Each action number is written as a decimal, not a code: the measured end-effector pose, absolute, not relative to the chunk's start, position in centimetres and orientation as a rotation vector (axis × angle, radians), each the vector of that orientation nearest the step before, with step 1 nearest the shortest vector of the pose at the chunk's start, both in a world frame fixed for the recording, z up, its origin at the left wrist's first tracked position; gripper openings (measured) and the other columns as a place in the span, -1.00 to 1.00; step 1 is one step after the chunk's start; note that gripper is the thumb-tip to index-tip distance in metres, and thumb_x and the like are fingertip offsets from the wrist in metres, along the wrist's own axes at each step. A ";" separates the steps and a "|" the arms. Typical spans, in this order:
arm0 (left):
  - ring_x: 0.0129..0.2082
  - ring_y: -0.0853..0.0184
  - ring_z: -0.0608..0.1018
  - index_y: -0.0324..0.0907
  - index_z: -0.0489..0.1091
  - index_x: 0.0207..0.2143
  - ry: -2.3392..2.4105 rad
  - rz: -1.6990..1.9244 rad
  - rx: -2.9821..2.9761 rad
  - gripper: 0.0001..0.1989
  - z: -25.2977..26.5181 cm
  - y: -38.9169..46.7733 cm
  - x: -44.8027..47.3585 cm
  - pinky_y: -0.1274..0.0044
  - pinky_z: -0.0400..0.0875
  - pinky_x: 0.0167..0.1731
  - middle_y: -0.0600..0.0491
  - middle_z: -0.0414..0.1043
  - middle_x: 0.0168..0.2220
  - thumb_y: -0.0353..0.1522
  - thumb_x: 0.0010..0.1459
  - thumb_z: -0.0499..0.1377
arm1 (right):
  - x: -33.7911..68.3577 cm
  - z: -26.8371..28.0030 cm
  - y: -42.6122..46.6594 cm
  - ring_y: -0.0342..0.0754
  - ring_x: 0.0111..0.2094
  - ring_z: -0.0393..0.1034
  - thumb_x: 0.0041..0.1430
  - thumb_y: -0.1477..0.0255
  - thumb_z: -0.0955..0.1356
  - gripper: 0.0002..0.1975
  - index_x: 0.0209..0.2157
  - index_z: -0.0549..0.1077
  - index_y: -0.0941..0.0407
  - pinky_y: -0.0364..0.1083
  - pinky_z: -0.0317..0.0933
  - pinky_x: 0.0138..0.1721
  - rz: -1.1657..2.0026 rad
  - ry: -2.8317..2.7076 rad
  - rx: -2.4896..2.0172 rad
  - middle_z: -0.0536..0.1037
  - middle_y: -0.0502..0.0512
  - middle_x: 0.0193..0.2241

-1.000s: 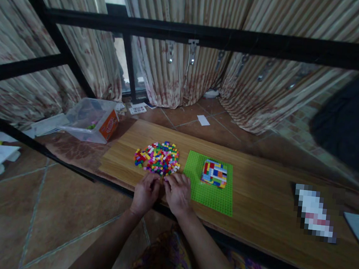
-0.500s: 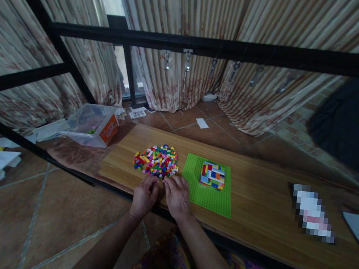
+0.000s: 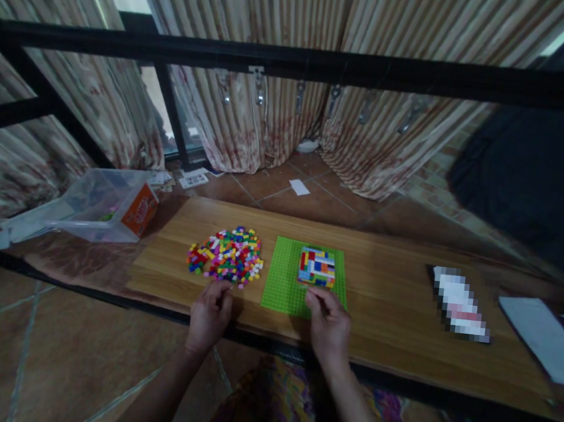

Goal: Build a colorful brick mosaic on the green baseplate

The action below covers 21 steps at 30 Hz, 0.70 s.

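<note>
While both forearms reach in from the near side, the work lies along a wood-topped counter (image 3: 382, 309).

Left hand (image 3: 210, 314): at the near edge of the loose brick pile (image 3: 232, 253), fingers curled, thumb alongside forefinger. Cannot tell whether the tips meet or pinch a small brick.

Right hand (image 3: 329, 325): over the near part of the green baseplate (image 3: 278, 292), thumb and forefinger tips close together just by the near side of the brick build (image 3: 318, 267). Contact with the build unclear; likewise whether a brick sits between the tips.

Build: low, roughly rectangular, many-coloured, towards the far right of the baseplate, green studs showing around it. Pile: mixed colours, left of the baseplate, a strip of bare wood between them.

Farther right on the counter, well apart from the build: a pixelated pale item (image 3: 460, 303). Beyond the counter's left end, a clear plastic box (image 3: 95, 208) with an orange label, a few small coloured pieces inside. Behind: striped curtains (image 3: 251, 124), a dark horizontal bar (image 3: 297, 63) across them, a white card (image 3: 299, 187) on the tiled floor (image 3: 69, 363).
</note>
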<state>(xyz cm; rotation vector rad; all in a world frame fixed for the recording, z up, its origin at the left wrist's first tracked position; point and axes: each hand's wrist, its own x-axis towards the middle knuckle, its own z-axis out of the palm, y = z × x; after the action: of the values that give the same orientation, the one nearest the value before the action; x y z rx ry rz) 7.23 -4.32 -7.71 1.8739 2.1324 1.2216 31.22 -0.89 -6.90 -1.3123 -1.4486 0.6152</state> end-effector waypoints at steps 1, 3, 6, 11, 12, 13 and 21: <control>-0.41 0.32 0.54 -0.14 0.40 -0.30 2.137 1.213 1.873 -0.87 -7.6 -4.3 7.2 0.52 0.43 -0.34 0.05 0.49 -0.40 -0.39 0.18 0.06 | 31.8 -7.0 -0.5 -0.02 -0.29 0.49 0.25 0.28 0.33 -0.80 -0.29 0.55 0.09 -0.04 0.36 -0.23 0.616 -1.404 -1.335 0.60 0.09 -0.33; -0.42 0.32 0.53 -0.14 0.40 -0.30 2.145 1.204 1.867 -0.88 -7.5 -4.3 7.3 0.53 0.42 -0.35 0.06 0.48 -0.41 -0.39 0.18 0.06 | 32.4 -6.9 0.3 -0.01 -0.29 0.49 0.25 0.26 0.33 -0.78 -0.30 0.54 0.10 -0.03 0.35 -0.22 0.604 -1.349 -1.351 0.59 0.11 -0.33; -0.43 0.32 0.53 -0.14 0.40 -0.31 2.146 1.204 1.862 -0.88 -7.4 -4.3 7.3 0.53 0.42 -0.37 0.06 0.48 -0.41 -0.39 0.18 0.06 | 32.6 -6.7 1.4 0.00 -0.24 0.47 0.26 0.28 0.32 -0.79 -0.31 0.53 0.09 0.00 0.33 -0.16 0.540 -1.395 -1.319 0.57 0.12 -0.31; -0.44 0.33 0.52 -0.14 0.40 -0.30 2.137 1.209 1.868 -0.88 -7.5 -4.3 7.2 0.53 0.41 -0.36 0.06 0.47 -0.41 -0.39 0.19 0.07 | 32.5 -6.7 2.3 0.04 -0.17 0.39 0.26 0.31 0.31 -0.80 -0.33 0.55 0.08 0.06 0.26 -0.08 0.314 -1.502 -1.350 0.51 0.14 -0.25; -0.44 0.33 0.52 -0.15 0.40 -0.30 2.135 1.208 1.874 -0.88 -7.5 -4.3 7.2 0.54 0.41 -0.35 0.06 0.47 -0.41 -0.39 0.19 0.07 | 32.5 -6.8 2.4 0.05 -0.14 0.37 0.25 0.31 0.32 -0.80 -0.34 0.55 0.07 0.08 0.25 -0.06 0.266 -1.510 -1.362 0.49 0.15 -0.23; -0.44 0.34 0.52 -0.15 0.40 -0.30 2.133 1.209 1.882 -0.88 -7.5 -4.3 7.2 0.54 0.41 -0.35 0.06 0.47 -0.41 -0.39 0.19 0.07 | 32.5 -7.0 2.4 0.05 -0.12 0.35 0.25 0.30 0.32 -0.80 -0.34 0.56 0.07 0.09 0.23 -0.05 0.232 -1.519 -1.370 0.48 0.15 -0.20; -0.40 0.34 0.54 -0.17 0.40 -0.29 2.133 1.219 1.921 -0.88 -7.8 -4.3 7.2 0.54 0.41 -0.34 0.04 0.48 -0.38 -0.40 0.21 0.07 | 32.3 -7.6 2.7 0.07 -0.03 0.28 0.23 0.29 0.35 -0.80 -0.34 0.59 0.05 0.10 0.15 0.00 0.255 -1.481 -1.381 0.43 0.15 -0.10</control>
<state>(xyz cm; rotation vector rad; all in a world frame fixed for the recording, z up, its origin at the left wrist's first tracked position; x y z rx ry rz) 7.17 -4.27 -7.80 1.9207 2.1330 1.2190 32.32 2.74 -7.56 -1.3815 -1.4806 0.2548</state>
